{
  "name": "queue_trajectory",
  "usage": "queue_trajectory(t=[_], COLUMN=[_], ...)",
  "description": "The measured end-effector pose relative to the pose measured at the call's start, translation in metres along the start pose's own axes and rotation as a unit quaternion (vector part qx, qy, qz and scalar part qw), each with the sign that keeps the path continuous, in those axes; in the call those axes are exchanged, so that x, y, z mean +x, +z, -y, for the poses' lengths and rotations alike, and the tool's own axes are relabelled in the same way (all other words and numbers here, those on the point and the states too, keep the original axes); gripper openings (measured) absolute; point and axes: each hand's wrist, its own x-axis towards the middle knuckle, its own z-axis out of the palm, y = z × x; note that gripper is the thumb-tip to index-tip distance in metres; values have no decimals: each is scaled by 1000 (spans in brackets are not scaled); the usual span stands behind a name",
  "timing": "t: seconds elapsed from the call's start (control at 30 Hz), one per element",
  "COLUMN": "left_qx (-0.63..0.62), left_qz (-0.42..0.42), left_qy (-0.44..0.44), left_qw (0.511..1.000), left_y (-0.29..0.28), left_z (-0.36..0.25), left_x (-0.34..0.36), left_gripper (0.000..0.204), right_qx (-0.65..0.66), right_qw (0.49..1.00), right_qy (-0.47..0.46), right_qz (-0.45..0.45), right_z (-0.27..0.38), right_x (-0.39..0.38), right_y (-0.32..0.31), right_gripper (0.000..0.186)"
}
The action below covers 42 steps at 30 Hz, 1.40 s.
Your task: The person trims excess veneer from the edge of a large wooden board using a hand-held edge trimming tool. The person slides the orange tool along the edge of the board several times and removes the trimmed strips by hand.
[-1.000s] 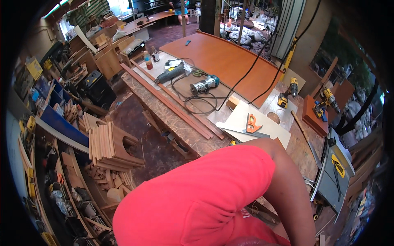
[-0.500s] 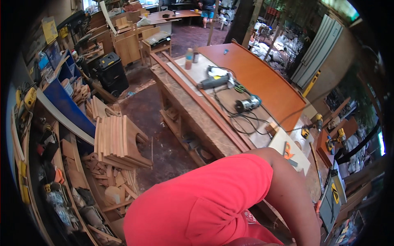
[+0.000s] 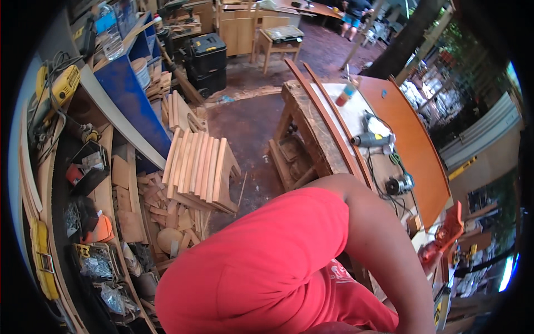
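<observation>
My left arm, below the sleeve of the red shirt, crosses the lower middle of the head view and runs down past the bottom edge; its hand is out of view. Beyond it, at the right, my right hand [image 3: 431, 251] is closed on an orange-red tool [image 3: 448, 228], which is raised beside the near end of the workbench [image 3: 295, 108]; the tool's kind is hard to make out. On the bench lie two long wood strips [image 3: 328, 119], a grey power tool [image 3: 367, 139], a silver-and-teal router [image 3: 397, 185] with cords and a large orange-brown panel [image 3: 403, 139].
Shelves [image 3: 105, 239] of tools and fixings line the left. A stack of wooden pieces [image 3: 197, 167] and offcuts [image 3: 172, 217] sit left of the bench. Behind are a blue cabinet [image 3: 128, 100], black toolboxes [image 3: 207, 55], a wooden stool [image 3: 278, 44] and another person [image 3: 352, 16].
The view has swung left, so the bench has moved rightward and more of the shelves shows. The orange-red tool in my right hand has come into sight at the right.
</observation>
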Motion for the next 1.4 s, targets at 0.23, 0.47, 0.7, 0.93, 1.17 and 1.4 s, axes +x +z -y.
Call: queue_trajectory(t=[0.23, 0.47, 0.7, 0.93, 1.17, 1.4], left_qx=[21, -19, 25, -42, -13, 37], left_qz=[-71, 3, -32, 77, -13, -230], left_qy=[-103, -218, -146, -313, -493, -743], left_qw=[992, 976, 988, 946, 870, 628], left_y=[-95, -194, -254, -346, -462, -511], left_z=[-37, -23, -22, -105, -315, -611], left_x=[-108, -196, -251, -367, -581, -782], left_gripper=[23, 19, 20, 27, 21, 19], right_qx=[-27, 72, 80, 89, 92, 183], right_qw=[963, 917, 890, 936, 978, 928], right_qy=[154, 242, 225, 236, 162, 306], right_qz=[218, 310, 389, 244, 99, 109], right_z=[-103, -235, -318, -345, -423, -599], right_x=[104, 181, 253, 268, 296, 365], right_y=[161, 280, 312, 334, 448, 660], right_gripper=[70, 84, 82, 74, 65, 48])
